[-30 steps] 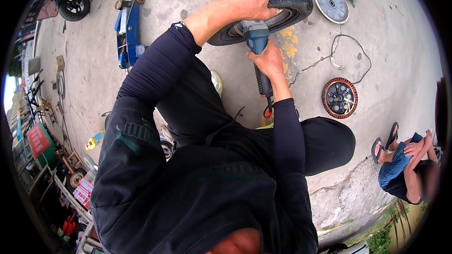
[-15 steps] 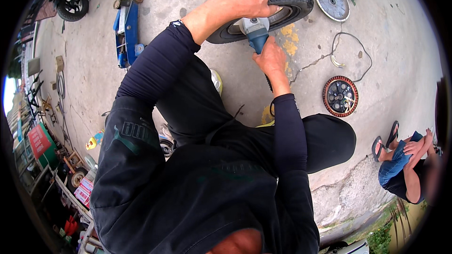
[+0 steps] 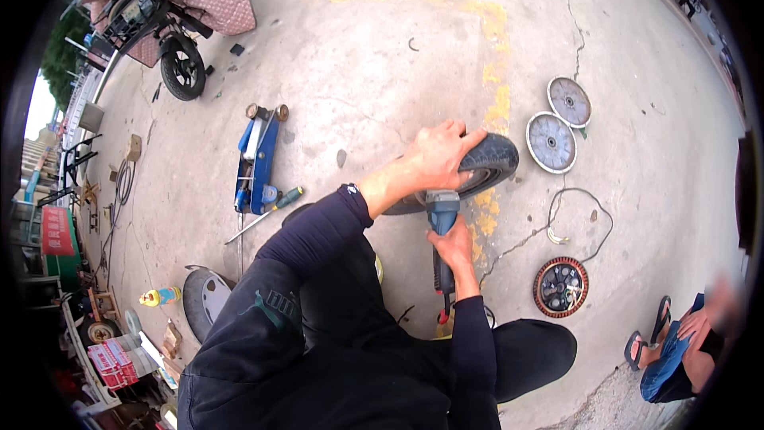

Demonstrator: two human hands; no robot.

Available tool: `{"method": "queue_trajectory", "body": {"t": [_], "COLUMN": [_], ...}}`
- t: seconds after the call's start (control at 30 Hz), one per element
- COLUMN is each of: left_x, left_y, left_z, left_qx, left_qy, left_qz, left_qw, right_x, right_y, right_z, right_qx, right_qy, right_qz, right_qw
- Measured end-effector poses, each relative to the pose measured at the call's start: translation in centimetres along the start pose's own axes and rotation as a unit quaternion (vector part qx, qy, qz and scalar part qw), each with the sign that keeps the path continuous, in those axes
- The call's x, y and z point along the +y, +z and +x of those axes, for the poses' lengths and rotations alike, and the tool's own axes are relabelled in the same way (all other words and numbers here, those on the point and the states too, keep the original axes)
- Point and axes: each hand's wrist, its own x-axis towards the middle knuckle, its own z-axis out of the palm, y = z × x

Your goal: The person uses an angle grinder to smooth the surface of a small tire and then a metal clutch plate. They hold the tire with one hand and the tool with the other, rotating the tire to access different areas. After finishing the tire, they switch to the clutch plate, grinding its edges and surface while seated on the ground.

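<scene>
Left hand [image 3: 439, 158] clasps the black tyre [image 3: 496, 159], right hand [image 3: 458, 247] grips the blue power tool [image 3: 443, 209] just beside it: grinding, seemingly, and the next move wants steady bracing.

Bright, diffuse daylight falls evenly across the concrete floor [image 3: 358, 72], leaving soft shadows. The sky [image 3: 40, 107] glares white at left. Fisheye distortion curves edges toward black corners; blur masks the seated person's head [image 3: 723, 306].
</scene>
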Motion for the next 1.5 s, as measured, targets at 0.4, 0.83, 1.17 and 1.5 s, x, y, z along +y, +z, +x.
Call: {"method": "queue_trajectory", "body": {"t": [0.4,0.83,1.17,1.5], "left_x": [0.2,0.1,-1.0,-0.5], "left_y": [0.2,0.1,2.1,2.0], "left_z": [-0.1,-0.2,1.0,0.6], "left_qx": [0.009,-0.040,0.003,0.027], "left_qy": [-0.004,-0.036,-0.025,-0.001], "left_qz": [-0.022,-0.003,0.061,0.054], "left_qw": [1.000,0.999,0.998,0.998], "right_x": [1.0,1.8,0.1,-1.2], "right_y": [1.0,0.4,-2.6,-0.9], "right_z": [0.7,0.4,-2.9,-1.6], "right_qx": [0.019,0.121,0.095,-0.007], "right_qy": [-0.016,-0.055,0.032,0.042], "right_qz": [-0.125,-0.341,-0.208,-0.026], "right_qw": [0.992,0.931,0.973,0.999]}}
